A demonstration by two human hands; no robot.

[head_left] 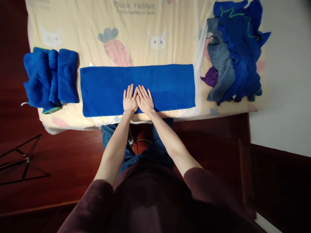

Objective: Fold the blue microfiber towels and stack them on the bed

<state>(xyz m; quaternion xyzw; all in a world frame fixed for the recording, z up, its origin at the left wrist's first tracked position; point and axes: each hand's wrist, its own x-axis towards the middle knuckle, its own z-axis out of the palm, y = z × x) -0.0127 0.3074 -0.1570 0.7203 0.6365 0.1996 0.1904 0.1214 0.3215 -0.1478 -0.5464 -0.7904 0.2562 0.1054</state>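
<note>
A blue towel (102, 90) lies flat as a long strip across the near edge of the bed. My left hand (130, 100) rests on its middle, palm down, with the fingers stretched out. Right beside it, my right hand (145, 99) also lies flat on the towel, fingers apart; the two hands touch near the thumbs and index fingers. Neither hand grips anything. To the left sits a group of folded blue towels (68, 76). On the right is a loose, crumpled heap of blue cloths (243, 55), with a grey cloth (218, 61) and a purple cloth (211, 77) among them.
The bed has a cream sheet (179, 38) printed with rabbits and a carrot. A white wall (286, 81) borders the right side. Black stand legs (26, 160) stand on the red-brown floor (65, 158) at lower left. Dark wooden furniture (279, 181) is at lower right.
</note>
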